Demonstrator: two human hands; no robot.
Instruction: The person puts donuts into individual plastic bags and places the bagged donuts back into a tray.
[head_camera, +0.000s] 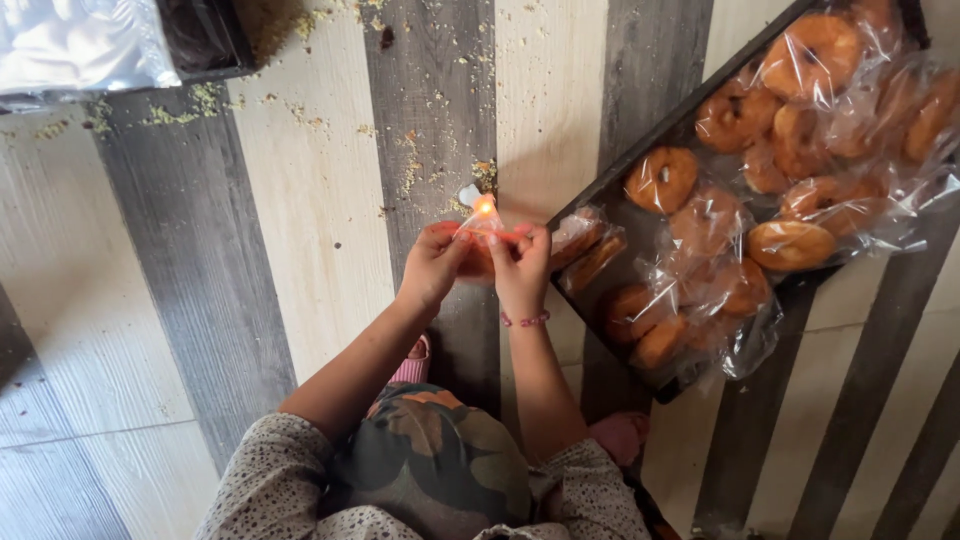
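Note:
My left hand and my right hand together pinch a small clear plastic packet with a brown baked ring inside. The packet's top edge sits against a small flame on the floor, likely a candle, whose base is mostly hidden. To the right lies a dark tray filled with several ring-shaped brown pastries wrapped in clear plastic. My right wrist wears a pink beaded bracelet.
The floor has wide grey and cream stripes with crumbs scattered at the top. A dark tray with a shiny plastic sheet sits at the top left. My knees and patterned clothing fill the bottom centre.

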